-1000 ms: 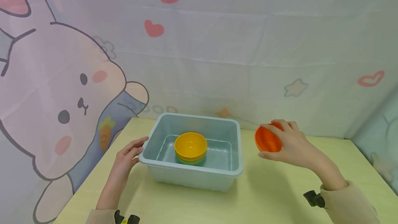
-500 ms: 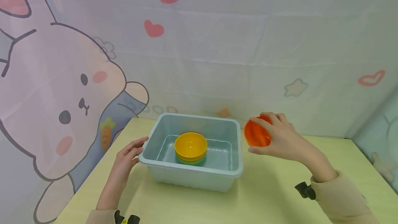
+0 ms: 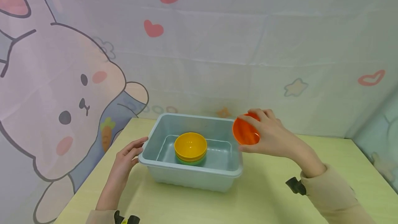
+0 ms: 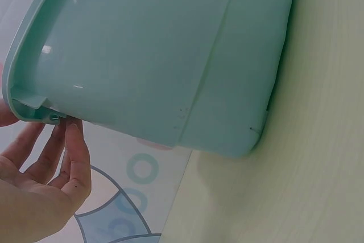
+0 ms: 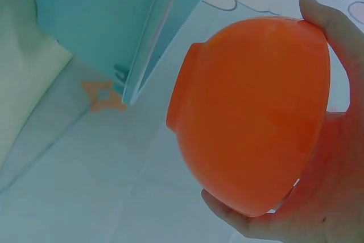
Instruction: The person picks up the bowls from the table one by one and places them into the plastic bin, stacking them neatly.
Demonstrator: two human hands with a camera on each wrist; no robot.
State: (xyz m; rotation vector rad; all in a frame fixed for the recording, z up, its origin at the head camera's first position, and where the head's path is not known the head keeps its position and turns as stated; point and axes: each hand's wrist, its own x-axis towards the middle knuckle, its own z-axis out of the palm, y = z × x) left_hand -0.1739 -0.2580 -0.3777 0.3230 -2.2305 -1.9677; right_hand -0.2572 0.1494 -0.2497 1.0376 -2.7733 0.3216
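My right hand [image 3: 273, 136] holds an orange bowl [image 3: 244, 132] by its rim, thumb at the near side and fingers across the far side. The bowl is tilted, its mouth partly covered by the hand, and it overlaps the right rim of a pale blue-green plastic basin [image 3: 192, 179]. In the right wrist view the bowl's outer side and foot ring [image 5: 185, 86] show. At the basin's left corner my left hand [image 3: 125, 158] pinches the rim, its fingertips under the lip in the left wrist view. Inside the basin, a yellow bowl [image 3: 190, 145] sits stacked over a green bowl [image 3: 190, 163].
The basin stands on a pale yellow-green table [image 3: 264, 196]. Behind it hangs a cloth backdrop [image 3: 217, 44] printed with a rabbit, hearts and stars. Black clips [image 3: 296, 186] are at both sleeves.
My right hand has moved left and slightly up with the orange bowl, from beside the basin to its right rim. The left hand and the basin have stayed in place.
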